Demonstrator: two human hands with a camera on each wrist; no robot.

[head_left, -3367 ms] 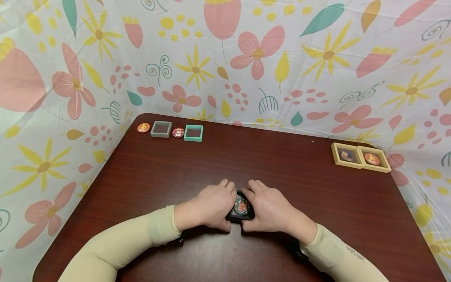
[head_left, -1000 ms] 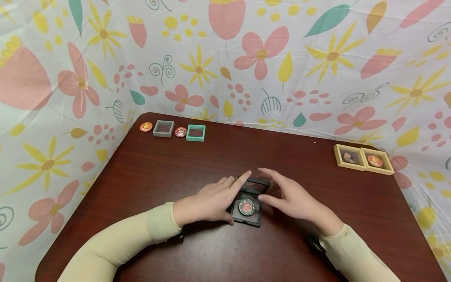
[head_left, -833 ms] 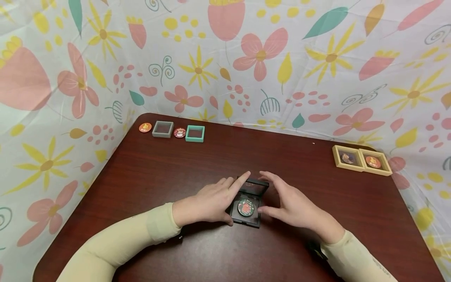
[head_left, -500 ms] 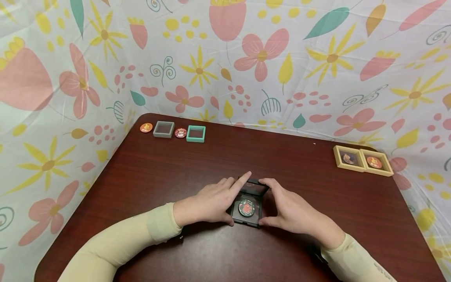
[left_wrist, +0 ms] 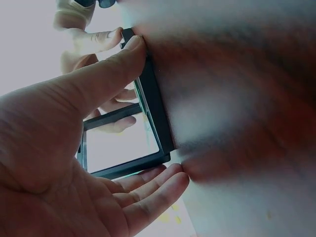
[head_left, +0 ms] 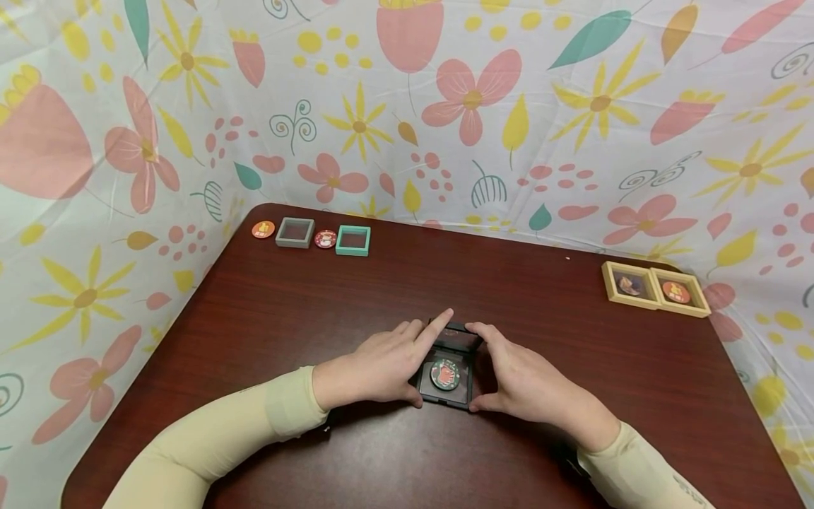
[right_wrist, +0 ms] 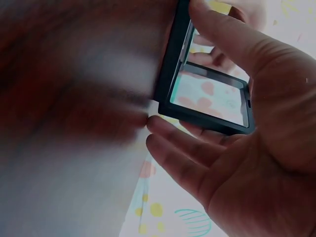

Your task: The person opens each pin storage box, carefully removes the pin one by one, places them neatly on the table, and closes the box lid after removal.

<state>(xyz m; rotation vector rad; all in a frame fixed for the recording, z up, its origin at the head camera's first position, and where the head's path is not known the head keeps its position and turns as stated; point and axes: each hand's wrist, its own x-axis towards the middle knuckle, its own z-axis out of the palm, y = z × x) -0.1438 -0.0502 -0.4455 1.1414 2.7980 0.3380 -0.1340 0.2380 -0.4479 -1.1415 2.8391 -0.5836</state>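
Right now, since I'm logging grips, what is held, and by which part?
The black case: left hand along its left side, right hand at the near-right corner of the base and the raised lid.

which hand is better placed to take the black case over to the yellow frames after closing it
The right hand, I'd say: it sits at the black case on the side facing the yellow frames; the left hand is farther off.
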